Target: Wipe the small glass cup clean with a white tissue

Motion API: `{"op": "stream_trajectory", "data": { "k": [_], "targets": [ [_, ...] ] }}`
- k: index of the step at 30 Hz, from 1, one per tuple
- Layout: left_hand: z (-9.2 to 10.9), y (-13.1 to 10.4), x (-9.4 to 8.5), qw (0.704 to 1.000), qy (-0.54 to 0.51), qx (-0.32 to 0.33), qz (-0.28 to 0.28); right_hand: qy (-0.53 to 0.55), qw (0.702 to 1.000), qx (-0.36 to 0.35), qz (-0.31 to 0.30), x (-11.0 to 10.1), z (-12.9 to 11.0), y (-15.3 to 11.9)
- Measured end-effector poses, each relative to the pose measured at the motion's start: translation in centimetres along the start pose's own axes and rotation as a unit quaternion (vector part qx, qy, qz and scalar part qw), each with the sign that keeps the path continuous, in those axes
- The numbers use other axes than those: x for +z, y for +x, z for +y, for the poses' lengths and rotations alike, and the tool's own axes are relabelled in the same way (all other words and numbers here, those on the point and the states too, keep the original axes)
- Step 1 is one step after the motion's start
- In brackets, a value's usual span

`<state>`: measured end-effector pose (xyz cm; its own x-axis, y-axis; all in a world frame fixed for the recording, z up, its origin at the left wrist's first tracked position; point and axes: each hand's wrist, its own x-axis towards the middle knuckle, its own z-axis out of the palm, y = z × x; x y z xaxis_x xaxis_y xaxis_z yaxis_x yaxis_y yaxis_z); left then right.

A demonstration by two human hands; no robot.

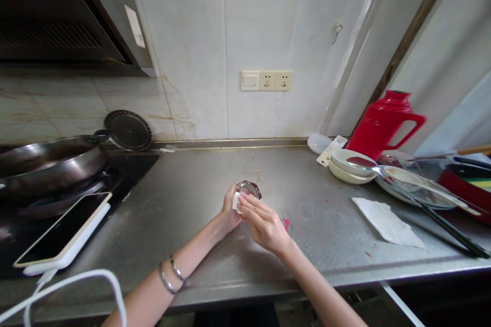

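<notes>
Above the middle of the steel counter, my left hand (229, 213) is closed around the left side of a small round glass dish (249, 187) with a dark, scalloped rim. My right hand (267, 222) reaches over the near side of the dish. Its fingers lie together on a small white piece (235, 201), which looks like folded tissue. The lower part of the dish is hidden behind both hands. Just right of my right hand, a small pink-red scrap (286, 224) shows on the counter.
To the left, a pan (53, 163) sits on the stove, with a phone (65, 227) and white cable in front. At right are a red thermos (383, 125), stacked bowls (351, 169), a plate with utensils (418, 191) and a white napkin (385, 220).
</notes>
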<state>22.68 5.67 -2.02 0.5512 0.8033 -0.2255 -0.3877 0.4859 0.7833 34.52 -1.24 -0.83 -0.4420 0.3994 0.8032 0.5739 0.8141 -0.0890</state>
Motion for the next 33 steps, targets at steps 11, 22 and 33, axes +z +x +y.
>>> {"op": "stream_trajectory", "data": {
  "k": [11, 22, 33],
  "targets": [
    [0.6, -0.2, -0.1, 0.993, -0.068, -0.089, -0.023, -0.027, 0.998, -0.052, -0.002, -3.1, 1.4, -3.0],
    [0.7, -0.2, 0.4, 0.995, -0.064, -0.058, -0.045, -0.012, 0.979, 0.131, 0.154, 0.3, 0.0, -2.6],
    [1.4, -0.3, -0.2, 0.999, 0.028, 0.020, -0.014, 0.086, 0.913, 0.363, 0.165, 1.5, 0.8, 2.0]
  ]
}}
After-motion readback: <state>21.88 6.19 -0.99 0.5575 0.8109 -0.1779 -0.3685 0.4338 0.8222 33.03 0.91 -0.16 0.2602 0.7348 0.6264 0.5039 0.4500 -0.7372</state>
